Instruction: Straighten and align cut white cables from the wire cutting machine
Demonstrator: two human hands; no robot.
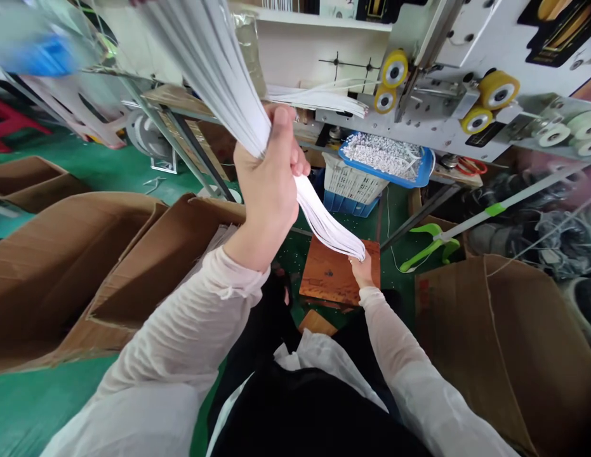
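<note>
Near four yellow rollers (395, 68), the left hand (271, 181) and right hand (362, 271) clamp fingers around one white wire bundle (223, 82).

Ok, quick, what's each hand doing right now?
Left hand: closed around the bundle of white wires.
Right hand: closed on the bundle's lower end.

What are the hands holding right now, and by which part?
A bundle of long, thin, white flexible strands: the left hand grips it partway along, and the right hand holds its lower end.
</note>
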